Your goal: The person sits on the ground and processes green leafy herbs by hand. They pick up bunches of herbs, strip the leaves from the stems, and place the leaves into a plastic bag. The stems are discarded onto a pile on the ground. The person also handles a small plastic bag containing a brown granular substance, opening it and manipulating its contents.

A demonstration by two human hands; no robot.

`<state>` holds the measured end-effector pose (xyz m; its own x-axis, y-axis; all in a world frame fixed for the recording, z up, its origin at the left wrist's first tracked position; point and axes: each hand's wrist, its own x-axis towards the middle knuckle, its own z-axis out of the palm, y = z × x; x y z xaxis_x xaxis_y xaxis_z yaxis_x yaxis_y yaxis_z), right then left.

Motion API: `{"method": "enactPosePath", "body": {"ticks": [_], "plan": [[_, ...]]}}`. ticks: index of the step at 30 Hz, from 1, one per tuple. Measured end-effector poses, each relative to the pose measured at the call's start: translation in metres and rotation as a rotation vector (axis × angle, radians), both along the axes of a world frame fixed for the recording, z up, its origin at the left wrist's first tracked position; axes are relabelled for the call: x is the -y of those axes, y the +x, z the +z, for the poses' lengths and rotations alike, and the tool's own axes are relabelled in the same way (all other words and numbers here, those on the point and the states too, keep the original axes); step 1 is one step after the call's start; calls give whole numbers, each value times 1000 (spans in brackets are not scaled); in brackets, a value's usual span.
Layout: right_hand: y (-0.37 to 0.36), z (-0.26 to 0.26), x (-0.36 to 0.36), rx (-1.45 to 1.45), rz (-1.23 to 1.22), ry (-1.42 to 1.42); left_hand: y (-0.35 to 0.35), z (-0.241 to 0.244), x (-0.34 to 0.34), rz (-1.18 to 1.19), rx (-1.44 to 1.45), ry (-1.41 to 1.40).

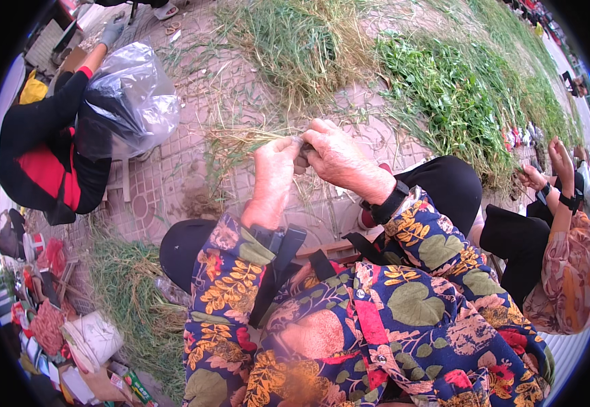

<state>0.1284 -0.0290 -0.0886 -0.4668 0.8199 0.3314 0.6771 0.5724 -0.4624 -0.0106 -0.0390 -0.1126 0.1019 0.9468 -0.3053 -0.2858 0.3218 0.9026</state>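
A thin bunch of dry plant stems [256, 136] is gripped in my left hand [274, 170], its leafy part trailing off to the left over the pavement. My right hand [343, 155] meets the left one at fingertip height and pinches a small dark clump [306, 147] at the end of the bunch. Whether that clump is roots or soil is hard to tell, as the fingers cover most of it. Both hands are held above the paving between my knees. Beyond them lies a large heap of cut grassy plants [305, 51].
Fresher green plants [442, 86] are heaped at the right. A person with a clear plastic bag [132, 102] sits at the left. Another person's hands [533, 178] work close on my right. More grass [132, 305] and a cluttered pile with a white bag [94, 336] lie at lower left.
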Motion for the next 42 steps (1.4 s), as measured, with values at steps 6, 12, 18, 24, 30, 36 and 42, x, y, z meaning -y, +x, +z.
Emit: {"method": "enactPosePath", "body": {"ticks": [6, 12, 18, 24, 30, 36, 42], "plan": [[2, -7, -5, -82, -65, -52, 0, 4, 2, -20, 14, 40], [7, -6, -10, -435, -189, -453, -6, -1, 8, 65, 128, 1], [9, -2, -10, -604, -86, -850, -7, -12, 23, 20, 186, -62], [5, 0, -9, -675, -20, -960, -11, -20, 31, 30, 226, -23], [7, -8, -13, -537, -45, -900, -13, -16, 35, -63, 119, 39], [6, -6, -12, -367, -16, -804, -12, -11, 36, -129, 36, 44], [1, 4, -4, -303, 46, -698, -12, -4, 35, -124, 32, 42]]}}
